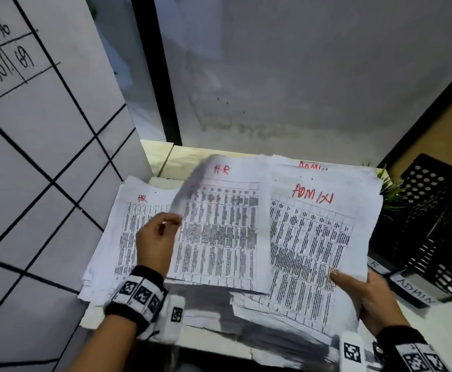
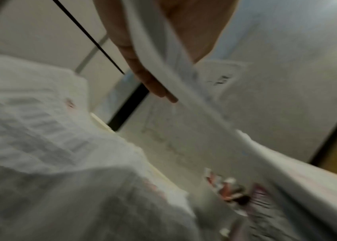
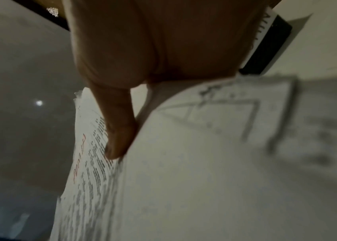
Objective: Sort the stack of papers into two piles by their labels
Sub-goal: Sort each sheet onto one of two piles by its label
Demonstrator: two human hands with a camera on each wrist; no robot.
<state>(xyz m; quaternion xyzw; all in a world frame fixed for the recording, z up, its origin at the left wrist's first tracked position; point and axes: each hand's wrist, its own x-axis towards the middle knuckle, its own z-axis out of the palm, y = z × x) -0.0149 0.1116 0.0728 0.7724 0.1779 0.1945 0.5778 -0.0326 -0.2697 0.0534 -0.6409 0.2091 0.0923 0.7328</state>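
Left hand pinches the HR sheet; right hand grips the stack. Lay the sheet squarely on the left HR pile.

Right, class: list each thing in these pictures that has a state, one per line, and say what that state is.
Left hand: pinches the H.R sheet's left edge.
White printed sheet marked H.R in red: lifted, curling.
Right hand: its grip holds the ADMIN-topped stack.
Stack of white printed sheets topped ADMIN: held up, fanned.
White printed pile topped HR: lying flat.
Black perforated metal trays: standing on the desk, contents unclear.
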